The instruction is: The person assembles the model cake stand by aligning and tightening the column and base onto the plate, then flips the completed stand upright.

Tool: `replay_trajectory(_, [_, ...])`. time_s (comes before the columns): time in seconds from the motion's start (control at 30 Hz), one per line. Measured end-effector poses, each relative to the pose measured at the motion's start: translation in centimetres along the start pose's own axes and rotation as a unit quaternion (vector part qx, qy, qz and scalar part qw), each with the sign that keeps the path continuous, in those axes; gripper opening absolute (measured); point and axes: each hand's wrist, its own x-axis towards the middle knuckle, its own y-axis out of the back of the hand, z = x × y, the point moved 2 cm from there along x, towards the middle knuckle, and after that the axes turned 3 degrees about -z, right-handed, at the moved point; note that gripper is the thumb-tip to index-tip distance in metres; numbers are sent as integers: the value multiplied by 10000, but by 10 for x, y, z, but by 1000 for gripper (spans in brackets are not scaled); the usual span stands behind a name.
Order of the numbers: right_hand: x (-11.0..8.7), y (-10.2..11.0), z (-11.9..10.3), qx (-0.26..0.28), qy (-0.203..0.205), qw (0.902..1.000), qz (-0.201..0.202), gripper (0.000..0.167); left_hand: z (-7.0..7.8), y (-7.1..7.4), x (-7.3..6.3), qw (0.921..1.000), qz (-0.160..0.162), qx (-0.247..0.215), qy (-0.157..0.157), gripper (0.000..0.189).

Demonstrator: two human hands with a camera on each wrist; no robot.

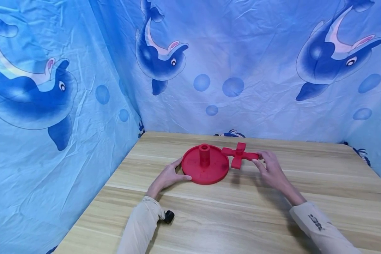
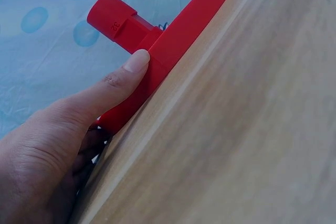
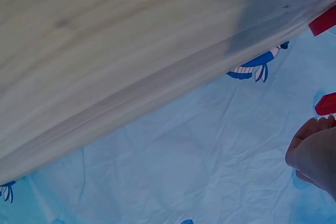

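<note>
A round red base [image 1: 193, 173] with a low rim lies on the table, and a hollow red post [image 1: 204, 157] stands upright from its middle. My left hand [image 1: 169, 176] grips the base's left edge, its thumb [image 2: 137, 62] on the rim in the left wrist view. To the right, my right hand [image 1: 271, 171] pinches one arm of a red cross-shaped piece [image 1: 239, 155] with a short stub on top. That piece is held above the table; its left arm overlaps the base's rim in the head view, and I cannot tell whether they touch. In the right wrist view only part of the right hand [image 3: 315, 150] shows.
The wooden table [image 1: 228, 218] reaches back to a blue curtain [image 1: 257, 116] printed with dolphins, which also runs along the left side. A small black device [image 1: 169, 216] sits at the left cuff.
</note>
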Motion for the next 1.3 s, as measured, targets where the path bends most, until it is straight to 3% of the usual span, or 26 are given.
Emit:
replay_trajectory(0.4, [7,-14,-8,259,-358,9986,-303,28,2,1,-2,10000,15,-62,-75,102])
replay_trajectory(0.7, [14,-24,-17,396,-223,9985,-288,23,1,1,0,9999,12,114,-60,104])
replay_trajectory(1.3, [29,-32,-37,795,-783,9891,-957,25,0,1,-3,10000,44,10,-37,103])
